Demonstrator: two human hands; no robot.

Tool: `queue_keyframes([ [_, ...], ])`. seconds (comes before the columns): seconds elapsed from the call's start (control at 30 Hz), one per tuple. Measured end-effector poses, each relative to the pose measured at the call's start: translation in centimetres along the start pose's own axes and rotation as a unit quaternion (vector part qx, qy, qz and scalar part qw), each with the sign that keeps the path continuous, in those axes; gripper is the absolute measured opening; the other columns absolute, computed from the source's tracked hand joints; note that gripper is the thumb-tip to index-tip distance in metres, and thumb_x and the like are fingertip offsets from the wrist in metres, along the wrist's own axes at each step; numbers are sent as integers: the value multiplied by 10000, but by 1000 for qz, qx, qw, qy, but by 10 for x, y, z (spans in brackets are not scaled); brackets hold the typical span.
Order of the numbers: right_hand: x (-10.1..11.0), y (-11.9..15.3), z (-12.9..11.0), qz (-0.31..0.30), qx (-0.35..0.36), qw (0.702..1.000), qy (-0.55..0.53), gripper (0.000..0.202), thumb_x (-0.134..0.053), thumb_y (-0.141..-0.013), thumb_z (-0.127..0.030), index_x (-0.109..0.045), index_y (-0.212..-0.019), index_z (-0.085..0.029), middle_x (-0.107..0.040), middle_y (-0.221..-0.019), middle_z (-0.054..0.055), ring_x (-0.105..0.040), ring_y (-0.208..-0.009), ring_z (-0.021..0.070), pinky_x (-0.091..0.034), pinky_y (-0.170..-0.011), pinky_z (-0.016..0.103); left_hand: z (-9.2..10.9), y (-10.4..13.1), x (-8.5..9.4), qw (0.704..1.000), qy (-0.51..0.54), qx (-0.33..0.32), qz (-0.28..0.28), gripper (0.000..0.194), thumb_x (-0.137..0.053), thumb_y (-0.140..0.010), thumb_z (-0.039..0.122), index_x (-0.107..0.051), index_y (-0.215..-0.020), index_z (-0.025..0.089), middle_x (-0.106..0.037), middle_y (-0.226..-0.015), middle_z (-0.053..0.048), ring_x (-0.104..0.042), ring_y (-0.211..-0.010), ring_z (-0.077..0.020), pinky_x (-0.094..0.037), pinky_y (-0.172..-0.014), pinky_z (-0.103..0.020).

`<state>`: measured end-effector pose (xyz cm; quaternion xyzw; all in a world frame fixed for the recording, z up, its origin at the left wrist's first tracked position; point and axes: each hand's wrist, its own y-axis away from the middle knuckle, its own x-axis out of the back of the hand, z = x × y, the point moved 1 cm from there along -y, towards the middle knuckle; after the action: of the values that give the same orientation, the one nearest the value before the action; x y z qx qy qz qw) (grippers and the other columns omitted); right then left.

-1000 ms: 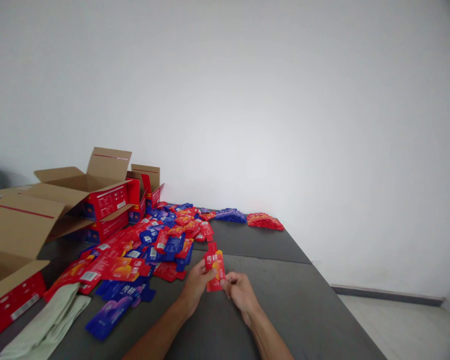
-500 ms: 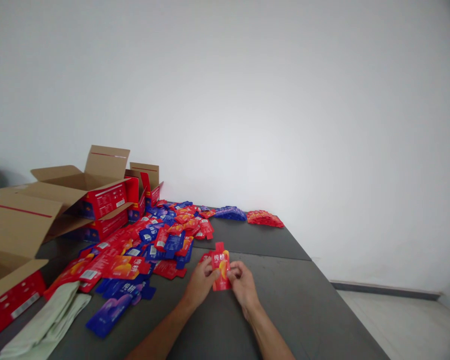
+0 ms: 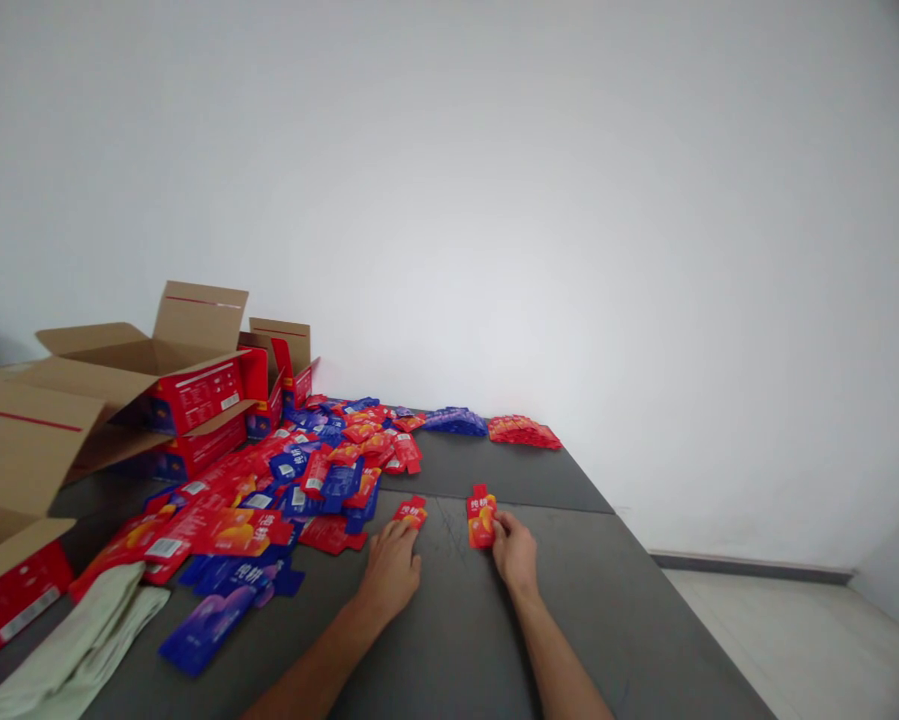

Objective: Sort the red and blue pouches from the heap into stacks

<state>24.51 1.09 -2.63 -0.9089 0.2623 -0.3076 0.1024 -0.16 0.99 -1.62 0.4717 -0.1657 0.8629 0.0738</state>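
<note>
My right hand (image 3: 516, 552) pinches the right edge of a red pouch (image 3: 481, 515) with a yellow-orange fruit print, white lettering and a tab at its top. To the left, my left hand (image 3: 393, 570) has its fingers closed over the lower part of a second red pouch (image 3: 413, 511); its thumb is hidden. That pouch is at the tabletop, its upper end and tab showing beyond the fingers. The two pouches are apart, and both hands are low over the dark table (image 3: 449, 640).
A heap of red and blue pouches (image 3: 329, 460) spreads over the table's left side. Open cartons (image 3: 201, 395) stand behind it. At the back lie a row of blue-purple pouches (image 3: 456, 421) and a row of red pouches (image 3: 524, 431). Folded pale cloth (image 3: 81, 640) lies front left.
My hands have moved apart. My right hand has carried the red pouch to the right, while my left hand has let go of it and reached onto the other red pouch.
</note>
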Motion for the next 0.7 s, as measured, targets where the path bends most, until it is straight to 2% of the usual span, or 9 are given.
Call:
queue_keyframes([
  [0.1,-2,-3,4,-11,8,998,67,423,-394,-851,-385,-732,-987,-172,-733,-969,141,-673,-886,278,-468,-828,368,0,0,0,1000,-15,-3,-19,506,-504,-783,190,-595,-1281,198,-535,-1396,-99,-389,-1338,-265,-284,-1070,-401],
  [0.2,-4,-1,-3,-22,23,995,95,399,-398,-872,-338,-732,-1000,-162,-715,-1016,157,-650,-947,270,-435,-880,359,-1,-2,-2,999,-21,-9,-26,525,-472,-797,174,-578,-1311,194,-531,-1402,-96,-391,-1338,-260,-267,-1079,-397],
  [0.33,-9,13,-21,-18,79,968,238,369,-396,-901,-267,-695,-1108,-200,-594,-1293,141,-505,-1183,286,-363,-961,386,-2,-3,0,1000,-19,-16,-14,593,-448,-793,131,-522,-1373,227,-544,-1391,-75,-408,-1317,-250,-280,-1066,-380],
  [0.4,-13,21,-27,-51,87,952,290,381,-404,-898,-256,-659,-1180,-240,-530,-1379,115,-452,-1223,304,-369,-933,403,-1,-3,2,999,-31,-11,10,564,-454,-787,131,-556,-1334,222,-557,-1365,-84,-415,-1296,-261,-291,-1051,-384],
  [0.5,-17,27,-29,-104,80,935,329,443,-412,-889,-263,-582,-1299,-259,-497,-1417,112,-419,-1247,324,-370,-917,438,-1,-2,6,997,-58,25,37,480,-476,-791,169,-620,-1248,204,-564,-1332,-120,-431,-1250,-299,-310,-1015,-421],
  [0.57,-17,25,-25,-116,66,931,339,478,-391,-900,-285,-533,-1356,-262,-466,-1450,111,-390,-1285,335,-353,-942,472,-2,-1,6,996,-66,42,31,454,-482,-802,190,-632,-1230,210,-566,-1318,-132,-449,-1218,-311,-324,-985,-433],
  [0.7,-14,19,-16,-125,42,928,347,517,-349,-916,-327,-475,-1413,-265,-414,-1497,108,-349,-1340,341,-309,-989,530,-3,0,4,997,-60,36,11,423,-493,-817,212,-644,-1211,250,-573,-1299,-119,-472,-1186,-297,-332,-958,-411],
])
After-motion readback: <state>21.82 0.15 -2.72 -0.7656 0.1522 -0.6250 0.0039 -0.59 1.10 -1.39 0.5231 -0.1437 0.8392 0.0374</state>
